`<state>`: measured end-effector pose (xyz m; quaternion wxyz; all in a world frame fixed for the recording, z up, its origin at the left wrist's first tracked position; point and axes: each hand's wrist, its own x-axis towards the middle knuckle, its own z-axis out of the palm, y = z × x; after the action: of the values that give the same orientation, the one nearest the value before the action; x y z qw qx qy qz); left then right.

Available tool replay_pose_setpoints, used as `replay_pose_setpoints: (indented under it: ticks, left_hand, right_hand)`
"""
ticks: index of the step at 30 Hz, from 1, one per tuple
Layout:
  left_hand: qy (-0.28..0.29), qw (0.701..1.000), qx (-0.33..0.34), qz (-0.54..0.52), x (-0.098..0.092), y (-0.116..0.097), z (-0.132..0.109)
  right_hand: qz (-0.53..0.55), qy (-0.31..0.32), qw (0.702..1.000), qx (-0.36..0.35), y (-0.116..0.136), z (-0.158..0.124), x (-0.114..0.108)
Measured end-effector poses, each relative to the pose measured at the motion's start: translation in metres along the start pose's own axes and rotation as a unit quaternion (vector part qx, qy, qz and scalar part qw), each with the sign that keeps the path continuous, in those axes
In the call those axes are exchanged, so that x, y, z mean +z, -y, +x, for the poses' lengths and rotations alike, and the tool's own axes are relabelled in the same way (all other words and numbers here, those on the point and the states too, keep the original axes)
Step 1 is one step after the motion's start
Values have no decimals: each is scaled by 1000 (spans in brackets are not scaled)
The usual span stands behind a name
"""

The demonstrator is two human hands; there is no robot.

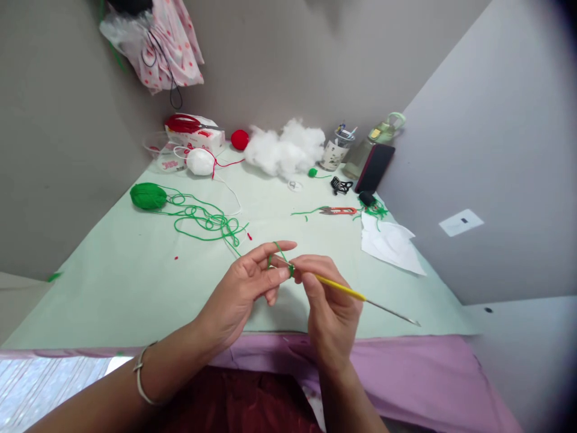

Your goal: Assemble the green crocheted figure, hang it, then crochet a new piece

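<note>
My right hand (331,294) is closed around a crochet hook (341,288) with a yellow grip and a bare metal end pointing down to the right. Its other tip meets a small piece of green crochet (291,270), pinched between thumb and finger of my left hand (255,279). Green yarn loops over the raised left index finger. From there the strand runs back across the table to loose green coils (202,219) and a green yarn ball (148,196). My fingers partly hide the stitches.
Thread snips (338,211) lie beyond my right hand, near a white paper sheet (391,243). White stuffing (283,149), a white yarn ball (201,162) and a red yarn ball (240,139) sit at the back. A phone (375,168) leans against a bottle (358,159).
</note>
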<state>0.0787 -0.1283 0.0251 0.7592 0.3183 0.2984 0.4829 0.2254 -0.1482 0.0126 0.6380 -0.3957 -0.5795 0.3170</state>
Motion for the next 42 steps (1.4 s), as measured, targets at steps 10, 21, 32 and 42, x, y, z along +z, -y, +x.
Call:
replay_pose_setpoints:
  ticks: [10,21,32,42]
  left_hand:
    - [9,998,1,56,-4,-6,-3]
    - [-38,999,6,37,-4,5,0]
    - [-7,1000,-24,0,-1,1,-1]
    - [-14,999,-29,3,-4,11,3]
  right_hand:
    - [-9,16,1000,2,0,-1,-9]
    - [-339,18,892,-300,-27,-19,-1]
    - [-14,-4,999,-28,-3,-1,-2]
    - [-233,4,952,-199,-15,-14,2]
